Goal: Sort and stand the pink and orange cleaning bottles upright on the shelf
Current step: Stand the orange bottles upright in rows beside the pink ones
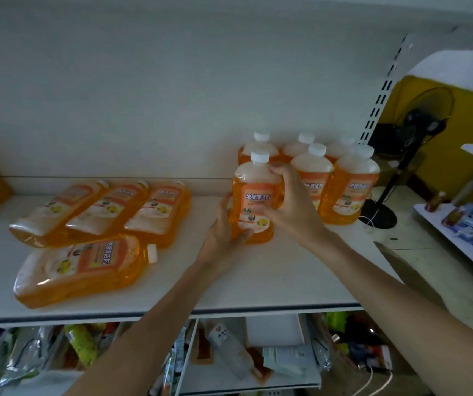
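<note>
**Two hands stand an orange bottle by the others**

Both hands hold one orange bottle (254,201). It stands up on the shelf (258,281), toward the right end, about halfway between the back wall and the front edge. The left hand (224,232) grips it low on its left side, with the thumb across the front. The right hand (292,204) grips it higher on its right side, and its fingers (276,169) curl round the bottle's shoulder. Just beside it are five standing bottles (349,190), packed near the back right corner. Four lying bottles (101,212) are flat toward the left end, one of them close to the front edge.

What could go wrong? The right hand's fingers are in the gap between this bottle and its neighbours. If they pull out fast, they could bump one, and it could knock the rest down. If the bottle is let go while leaning, it could tip too. An arm could brush the flat bottle by the front edge and push it off. No pink bottles show here.
</note>
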A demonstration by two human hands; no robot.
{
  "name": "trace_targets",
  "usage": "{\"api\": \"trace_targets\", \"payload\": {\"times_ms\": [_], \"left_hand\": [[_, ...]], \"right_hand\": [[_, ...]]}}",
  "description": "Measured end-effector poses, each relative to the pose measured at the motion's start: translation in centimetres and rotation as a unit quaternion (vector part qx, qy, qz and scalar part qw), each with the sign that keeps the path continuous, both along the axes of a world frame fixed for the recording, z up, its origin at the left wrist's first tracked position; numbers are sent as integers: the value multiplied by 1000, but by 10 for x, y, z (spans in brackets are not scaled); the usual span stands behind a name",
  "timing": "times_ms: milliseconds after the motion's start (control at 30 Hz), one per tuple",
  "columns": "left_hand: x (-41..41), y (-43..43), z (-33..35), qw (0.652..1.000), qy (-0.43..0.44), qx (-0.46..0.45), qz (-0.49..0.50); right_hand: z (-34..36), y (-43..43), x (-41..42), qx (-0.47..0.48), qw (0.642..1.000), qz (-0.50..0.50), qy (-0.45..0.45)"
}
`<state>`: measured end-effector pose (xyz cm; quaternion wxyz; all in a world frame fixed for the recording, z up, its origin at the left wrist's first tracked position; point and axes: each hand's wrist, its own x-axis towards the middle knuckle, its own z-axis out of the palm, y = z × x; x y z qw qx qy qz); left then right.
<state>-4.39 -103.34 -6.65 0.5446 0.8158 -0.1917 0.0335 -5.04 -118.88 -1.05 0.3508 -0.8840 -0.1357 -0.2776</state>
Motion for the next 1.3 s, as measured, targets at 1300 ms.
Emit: {"api": "trace_targets", "payload": {"times_ms": [1300], "left_hand": [[-14,11,16,975,-6,221,16]], "right_hand": [[20,2,16,-241,947,-202,-71]]}}
